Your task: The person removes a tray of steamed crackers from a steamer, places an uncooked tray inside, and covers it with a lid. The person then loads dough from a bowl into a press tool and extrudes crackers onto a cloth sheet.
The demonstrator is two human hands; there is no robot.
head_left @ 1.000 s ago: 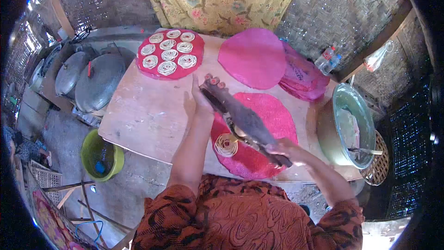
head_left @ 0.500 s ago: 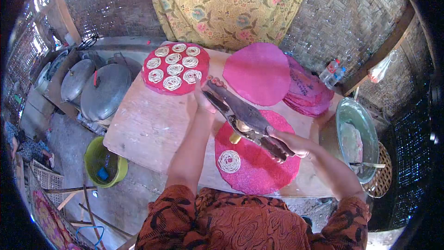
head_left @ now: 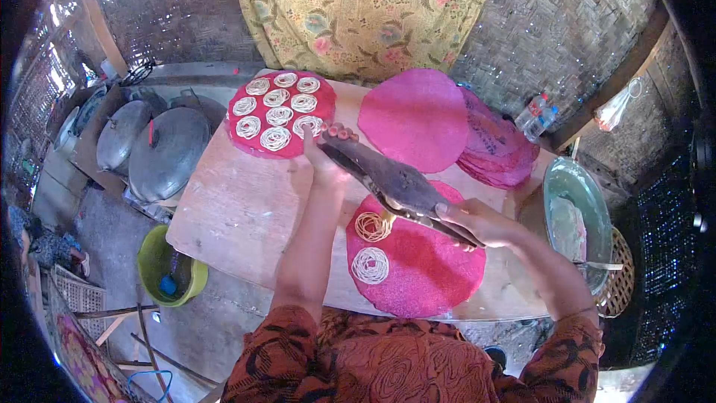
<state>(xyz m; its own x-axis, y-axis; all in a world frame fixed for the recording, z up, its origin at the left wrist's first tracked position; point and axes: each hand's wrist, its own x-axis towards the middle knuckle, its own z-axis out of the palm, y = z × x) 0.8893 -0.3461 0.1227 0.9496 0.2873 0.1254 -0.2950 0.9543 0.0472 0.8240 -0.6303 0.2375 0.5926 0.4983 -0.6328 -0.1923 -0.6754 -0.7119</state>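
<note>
A dark wooden noodle press (head_left: pixel 395 177) is held slantwise over the near round pink mat (head_left: pixel 429 280). My left hand (head_left: pixel 328 153) is closed round its upper-left end, and my right hand (head_left: pixel 481 225) grips the lower-right end. The press's two long arms lie nearly together. A brass-coloured nozzle shows partly under them. Below it, a loose coil of noodle strands (head_left: pixel 372 227) lies on the mat, yellowish in this light. Nearer me is a whiter, fuller noodle coil (head_left: pixel 370 266). Part of the mat is hidden by the press and its shadow.
A far-left pink mat (head_left: pixel 240 145) carries several white coils. Behind stands a plain pink mat (head_left: pixel 414 119) beside stacked mats (head_left: pixel 500 153). A green basin (head_left: pixel 556 179) holds pale dough at right. Plastic bottles (head_left: pixel 538 119), lidded pans (head_left: pixel 171 153) and a green bucket (head_left: pixel 198 283) surround the table.
The press's arms have come closer together, and it has shifted slightly left. A second coil of strands now shows on the near mat, behind the first. Both hands keep their hold.
</note>
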